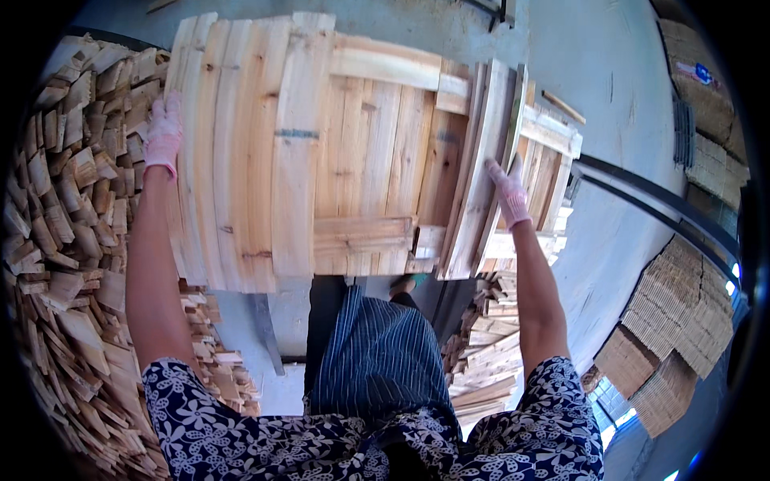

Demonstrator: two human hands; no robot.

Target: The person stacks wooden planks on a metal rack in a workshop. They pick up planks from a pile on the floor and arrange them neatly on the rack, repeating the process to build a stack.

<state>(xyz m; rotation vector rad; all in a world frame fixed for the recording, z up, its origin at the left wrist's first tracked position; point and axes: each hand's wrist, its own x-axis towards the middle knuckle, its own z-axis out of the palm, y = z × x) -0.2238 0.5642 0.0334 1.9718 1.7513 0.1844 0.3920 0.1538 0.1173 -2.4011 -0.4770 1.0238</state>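
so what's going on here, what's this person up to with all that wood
A person in thin pale pink gloves has both hands at a flat assembly of pale wooden slats. The left hand is at its left edge; the right hand is at the long narrow wooden boards standing out right of the middle. A large heap of short, pale wooden pieces lies to the left.

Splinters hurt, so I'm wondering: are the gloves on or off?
On: pinkish gloves cover the left hand and right hand, with cuffs around both wrists.
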